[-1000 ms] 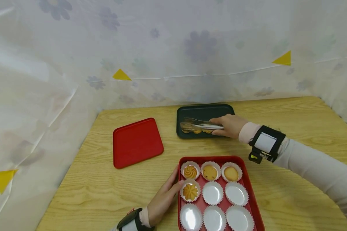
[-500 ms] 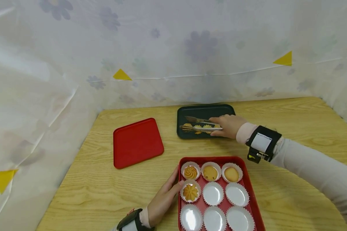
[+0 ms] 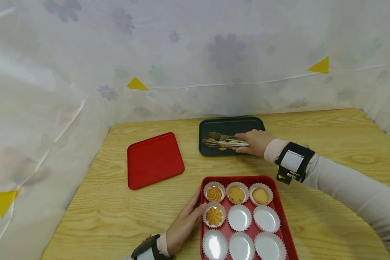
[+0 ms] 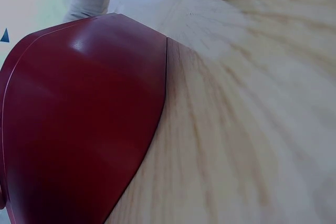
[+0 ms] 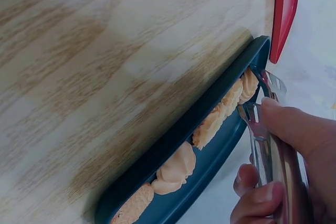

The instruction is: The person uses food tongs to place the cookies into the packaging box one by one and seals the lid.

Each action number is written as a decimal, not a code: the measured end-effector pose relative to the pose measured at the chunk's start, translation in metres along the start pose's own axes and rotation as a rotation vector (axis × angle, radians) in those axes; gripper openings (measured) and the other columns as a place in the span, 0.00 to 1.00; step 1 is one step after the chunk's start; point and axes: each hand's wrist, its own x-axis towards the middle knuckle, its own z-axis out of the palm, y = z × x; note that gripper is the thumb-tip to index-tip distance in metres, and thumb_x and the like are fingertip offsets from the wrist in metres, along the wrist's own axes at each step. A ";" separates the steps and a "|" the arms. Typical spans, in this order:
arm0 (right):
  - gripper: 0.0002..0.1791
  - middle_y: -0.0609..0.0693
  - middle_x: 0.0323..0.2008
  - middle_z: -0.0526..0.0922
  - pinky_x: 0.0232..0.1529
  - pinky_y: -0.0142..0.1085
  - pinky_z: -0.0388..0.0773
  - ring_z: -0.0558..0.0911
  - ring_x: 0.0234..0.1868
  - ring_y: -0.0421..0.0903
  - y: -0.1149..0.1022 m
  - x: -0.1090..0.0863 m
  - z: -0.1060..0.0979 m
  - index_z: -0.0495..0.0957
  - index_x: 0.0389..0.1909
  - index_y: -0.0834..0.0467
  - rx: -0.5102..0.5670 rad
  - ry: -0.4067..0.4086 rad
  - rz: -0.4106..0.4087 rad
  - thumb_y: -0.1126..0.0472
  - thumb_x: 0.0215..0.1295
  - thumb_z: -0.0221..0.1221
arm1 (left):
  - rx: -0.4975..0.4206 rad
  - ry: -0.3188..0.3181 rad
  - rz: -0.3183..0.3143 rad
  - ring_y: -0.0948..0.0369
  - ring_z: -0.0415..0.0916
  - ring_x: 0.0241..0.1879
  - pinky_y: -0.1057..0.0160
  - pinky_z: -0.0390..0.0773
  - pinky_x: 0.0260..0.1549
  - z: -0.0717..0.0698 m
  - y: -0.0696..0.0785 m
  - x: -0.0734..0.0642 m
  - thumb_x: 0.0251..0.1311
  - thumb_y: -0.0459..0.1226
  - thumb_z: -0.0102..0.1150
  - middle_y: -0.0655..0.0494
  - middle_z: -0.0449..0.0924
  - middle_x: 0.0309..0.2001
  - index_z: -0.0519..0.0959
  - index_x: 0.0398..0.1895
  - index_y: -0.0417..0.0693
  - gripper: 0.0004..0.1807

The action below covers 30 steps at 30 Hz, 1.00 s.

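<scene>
My right hand (image 3: pixel 255 141) holds metal serving tongs (image 3: pixel 235 144) with fork-like ends, thumb on one side and fingers curled on the other. The spread ends reach over cookies (image 5: pixel 176 169) lying in a row along the near side of a dark green tray (image 3: pixel 221 125). One end is right at the cookies at the tray's left end. At the left wall of a deep red tray (image 3: pixel 281 209), my left hand (image 3: pixel 183 227) grips the edge, thumb over the rim. Inside are paper cups in rows; the back three and one below at left hold a cookie (image 3: pixel 213 216) each.
A flat red tray (image 3: pixel 156 160) with nothing on it lies at the left on the wooden table (image 3: pixel 110 209). Behind the table hangs a flowered sheet (image 3: pixel 195 54) with yellow triangles. The green tray stands near the table's back edge.
My right hand has shifted slightly left. The tongs' ends spread apart over the cookies, then came a little closer together. My left hand and the deep red tray have stayed in place.
</scene>
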 end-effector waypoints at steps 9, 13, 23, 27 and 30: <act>0.30 0.63 0.44 0.85 0.43 0.51 0.82 0.85 0.35 0.53 0.002 -0.004 -0.002 0.73 0.62 0.64 0.054 0.010 -0.026 0.53 0.63 0.64 | -0.001 0.001 -0.003 0.45 0.36 0.76 0.38 0.48 0.69 0.000 -0.001 0.001 0.72 0.50 0.45 0.47 0.41 0.78 0.44 0.78 0.53 0.38; 0.30 0.63 0.46 0.84 0.46 0.53 0.81 0.85 0.38 0.55 0.004 -0.005 -0.002 0.73 0.62 0.64 0.058 0.006 -0.029 0.53 0.63 0.64 | -0.004 0.002 0.003 0.46 0.34 0.76 0.38 0.46 0.70 -0.001 0.000 0.001 0.73 0.50 0.45 0.48 0.40 0.78 0.44 0.78 0.52 0.37; 0.29 0.65 0.49 0.82 0.47 0.52 0.81 0.86 0.39 0.54 0.010 -0.014 -0.008 0.73 0.62 0.66 0.098 0.040 -0.063 0.54 0.64 0.63 | -0.003 -0.009 -0.002 0.45 0.37 0.75 0.38 0.50 0.69 -0.001 0.000 0.003 0.73 0.51 0.44 0.47 0.41 0.78 0.43 0.78 0.53 0.38; 0.30 0.61 0.41 0.85 0.38 0.46 0.83 0.81 0.28 0.45 0.013 -0.026 -0.017 0.73 0.62 0.65 0.128 0.039 -0.048 0.52 0.63 0.64 | -0.002 -0.012 0.002 0.45 0.36 0.75 0.38 0.50 0.69 -0.001 0.000 0.003 0.73 0.50 0.44 0.47 0.40 0.78 0.43 0.78 0.54 0.37; 0.31 0.53 0.29 0.82 0.27 0.38 0.78 0.74 0.23 0.43 0.015 -0.036 -0.022 0.73 0.62 0.63 0.148 0.033 -0.030 0.52 0.62 0.64 | 0.000 -0.014 0.002 0.44 0.37 0.75 0.38 0.51 0.68 -0.001 0.000 0.004 0.73 0.50 0.44 0.47 0.40 0.78 0.43 0.78 0.53 0.37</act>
